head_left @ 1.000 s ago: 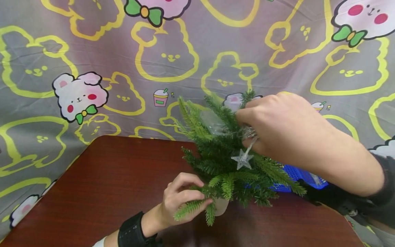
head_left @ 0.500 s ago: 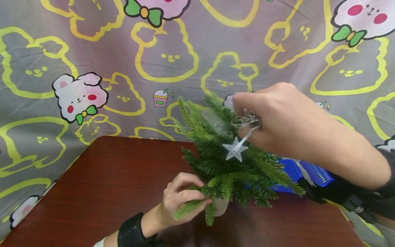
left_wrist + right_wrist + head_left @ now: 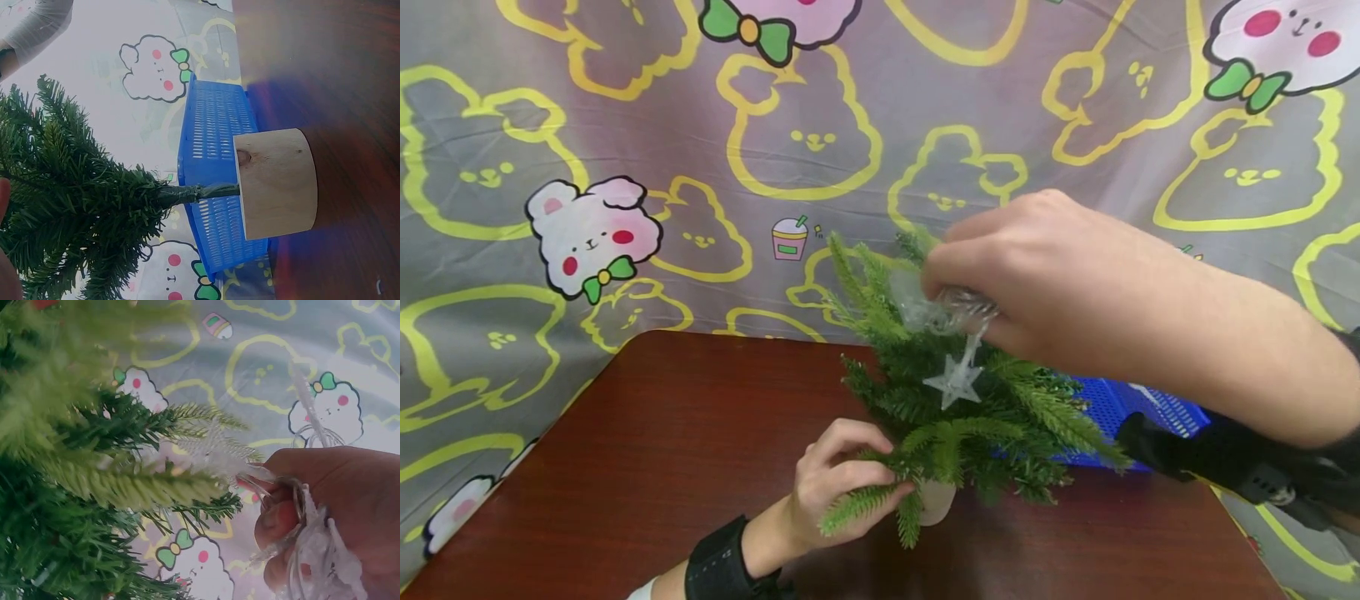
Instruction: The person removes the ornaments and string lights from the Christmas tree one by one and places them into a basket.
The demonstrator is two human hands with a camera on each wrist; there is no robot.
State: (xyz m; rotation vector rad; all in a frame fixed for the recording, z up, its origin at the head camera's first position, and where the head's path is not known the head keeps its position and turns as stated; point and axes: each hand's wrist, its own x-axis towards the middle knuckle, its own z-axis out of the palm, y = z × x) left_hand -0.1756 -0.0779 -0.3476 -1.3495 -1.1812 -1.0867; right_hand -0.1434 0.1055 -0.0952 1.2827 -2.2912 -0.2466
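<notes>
A small artificial Christmas tree [image 3: 895, 396] stands upright on the table, its trunk set in a round wooden base [image 3: 278, 184]. My left hand [image 3: 841, 479] holds a low branch on the tree's left side, fingers curled about it. Above the tree's right side, my right hand [image 3: 1037, 279] grips a bunched clear string of star lights [image 3: 319, 556]. One transparent star [image 3: 955, 382] dangles below those fingers, in front of the green branches. Another clear piece [image 3: 906, 296] overlaps the upper branches. The treetop is partly hidden behind my right hand.
Behind the tree to the right sits a blue perforated plastic basket [image 3: 1101, 404], partly covered by branches and my right forearm. The dark red-brown table [image 3: 700, 417] ends at a patterned grey cloth [image 3: 662, 125] hanging behind it.
My right hand first rises slightly, then shifts left across the treetop, carrying the star lights. The dangling star has moved left with it. My left hand stays on the low branch.
</notes>
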